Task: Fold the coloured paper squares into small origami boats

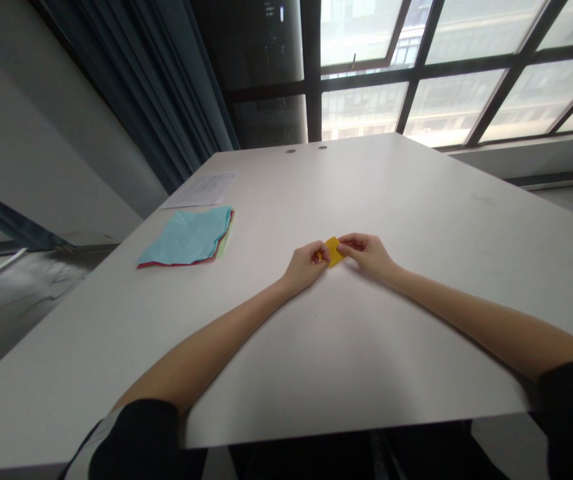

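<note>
Between my two hands is a small folded piece of yellow paper (334, 252), held just over the white table (366, 187). My left hand (308, 264) is closed on its left side, fingers curled in and thumb pressed against it. A bit of yellow also shows inside the curl of those fingers. My right hand (366, 253) pinches the paper's right edge between thumb and fingers. The fingers cover part of the paper, so its full folded shape is hidden.
To the left lies a stack of coloured paper sheets (189, 235), light blue on top, with red and green edges showing. Behind it is a printed white sheet (202, 189). Two round grommets (291, 151) sit near the table's far edge, before a curtain and windows.
</note>
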A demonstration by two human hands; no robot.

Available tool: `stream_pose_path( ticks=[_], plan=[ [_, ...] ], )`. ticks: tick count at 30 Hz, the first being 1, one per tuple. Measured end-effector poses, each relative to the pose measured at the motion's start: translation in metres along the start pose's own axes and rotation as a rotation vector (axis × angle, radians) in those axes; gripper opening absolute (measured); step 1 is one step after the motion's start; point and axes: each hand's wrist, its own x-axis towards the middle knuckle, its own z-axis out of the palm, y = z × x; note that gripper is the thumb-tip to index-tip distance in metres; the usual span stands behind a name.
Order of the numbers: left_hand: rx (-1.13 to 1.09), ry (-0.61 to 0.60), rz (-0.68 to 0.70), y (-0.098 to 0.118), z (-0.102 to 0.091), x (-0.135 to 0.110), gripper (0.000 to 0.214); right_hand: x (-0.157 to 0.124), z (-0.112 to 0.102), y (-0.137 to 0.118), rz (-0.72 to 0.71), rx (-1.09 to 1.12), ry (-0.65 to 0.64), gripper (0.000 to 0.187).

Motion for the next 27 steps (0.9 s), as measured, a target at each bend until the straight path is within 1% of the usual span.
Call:
stream_pose_path(
  ticks=[5,10,14,17,20,23,25,27],
  plan=[
    [0.006,-0.020,0.036,0.001,0.001,0.000,0.006,0.001,-0.001,0.003,-0.053,-0.051,0.032,0.026],
    [-0.037,-0.046,0.022,0.001,0.001,0.000,0.013,0.001,0.000,0.002,-0.048,-0.045,0.056,0.028],
    [0.032,-0.046,0.057,0.001,0.001,0.000,0.013,-0.001,0.001,-0.002,-0.051,-0.061,0.059,0.027],
    [0.073,-0.047,0.100,0.004,0.001,-0.001,0.012,-0.002,0.002,-0.006,-0.086,-0.119,0.061,0.025],
    [0.063,0.010,0.147,0.008,0.000,-0.002,0.005,-0.003,0.001,-0.012,-0.144,-0.213,0.076,0.023],
    [0.050,0.118,0.153,0.010,-0.001,-0.002,0.015,-0.004,0.000,-0.018,-0.227,-0.353,0.065,0.020],
    [0.073,0.170,0.142,0.010,-0.002,-0.002,0.015,-0.005,-0.001,-0.021,-0.273,-0.406,0.044,0.020],
    [0.094,0.189,0.137,0.008,-0.002,-0.001,0.011,-0.006,-0.001,-0.022,-0.296,-0.417,0.034,0.020]
  ],
)
